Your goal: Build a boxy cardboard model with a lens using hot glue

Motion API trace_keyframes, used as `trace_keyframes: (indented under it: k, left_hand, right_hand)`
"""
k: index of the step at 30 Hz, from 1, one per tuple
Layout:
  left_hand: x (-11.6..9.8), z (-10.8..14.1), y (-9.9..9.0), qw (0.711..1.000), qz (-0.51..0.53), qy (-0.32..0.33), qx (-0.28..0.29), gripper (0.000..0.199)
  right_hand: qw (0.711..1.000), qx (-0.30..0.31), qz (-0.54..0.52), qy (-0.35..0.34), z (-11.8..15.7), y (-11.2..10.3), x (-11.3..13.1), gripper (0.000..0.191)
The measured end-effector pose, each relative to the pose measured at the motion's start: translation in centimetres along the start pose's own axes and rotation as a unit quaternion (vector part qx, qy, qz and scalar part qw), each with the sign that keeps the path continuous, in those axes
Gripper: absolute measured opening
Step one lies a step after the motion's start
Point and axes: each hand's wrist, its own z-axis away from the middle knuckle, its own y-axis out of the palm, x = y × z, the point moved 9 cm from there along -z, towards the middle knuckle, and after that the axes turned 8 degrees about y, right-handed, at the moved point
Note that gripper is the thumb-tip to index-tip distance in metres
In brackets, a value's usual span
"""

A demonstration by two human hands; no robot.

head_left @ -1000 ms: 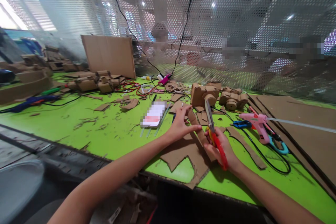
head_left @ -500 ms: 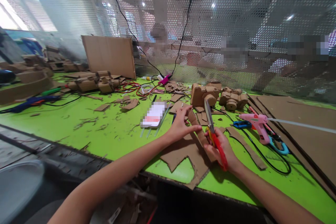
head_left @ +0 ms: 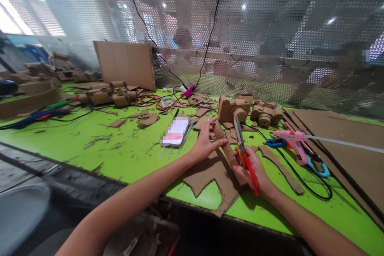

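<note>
A narrow cardboard strip (head_left: 227,150) is held at a slant between my two hands. My left hand (head_left: 205,143) grips its upper end between thumb and fingers. My right hand (head_left: 253,171) holds the strip's lower end and also the red and yellow scissors (head_left: 249,167), whose blades point up and away. Under the hands, a larger cut cardboard sheet (head_left: 205,172) lies at the front edge of the green table (head_left: 132,144). Beyond the scissor tips stands a camera-shaped cardboard model (head_left: 232,109).
A pink glue gun (head_left: 292,140) and a blue cutter (head_left: 276,142) lie to the right, with a black cable. A phone (head_left: 177,130) lies left of the hands. Cardboard models (head_left: 108,94) and a blue glue gun (head_left: 39,117) are further left.
The thumb of my left hand has shifted slightly left along the strip. My right hand and the scissors have stayed nearly still.
</note>
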Motion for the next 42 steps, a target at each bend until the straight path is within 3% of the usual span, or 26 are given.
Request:
trace_keyframes:
  k: [12, 20, 25, 30, 34, 38, 42]
  left_hand:
    - [1.0, -0.5, -1.1, 0.997, 0.056, -0.017, -0.059, 0.050]
    - [2.1, -0.5, -1.5, 0.976, 0.156, -0.099, -0.119, 0.042]
    - [3.0, -0.2, 0.4, 0.964, 0.194, -0.178, -0.039, 0.019]
    - [2.6, 0.0, 0.9, 0.962, 0.195, -0.190, -0.002, 0.036]
    - [2.2, 0.5, 1.7, 0.959, 0.199, -0.198, 0.040, 0.035]
    - [1.7, 0.4, 1.7, 0.949, 0.248, -0.191, 0.033, 0.040]
    - [1.2, -0.1, 1.1, 0.930, 0.318, -0.185, -0.012, 0.044]
  right_hand:
    - [1.000, -0.003, 0.005, -0.003, 0.2, 0.0, 0.2, 0.024]
    - [1.000, -0.005, 0.001, 0.010, 0.5, 0.1, -0.1, 0.024]
    - [1.000, -0.025, -0.010, 0.012, 0.5, -0.2, 0.1, 0.025]
    - [0.999, -0.032, -0.008, 0.005, 0.5, -0.3, 0.2, 0.028]
    - [0.999, -0.033, -0.007, 0.004, 0.3, -0.4, -0.1, 0.030]
    - [0.999, -0.047, -0.012, 0.004, 0.1, -0.6, -0.1, 0.035]
    - [0.994, -0.106, -0.026, 0.016, 0.0, -1.8, -0.4, 0.043]
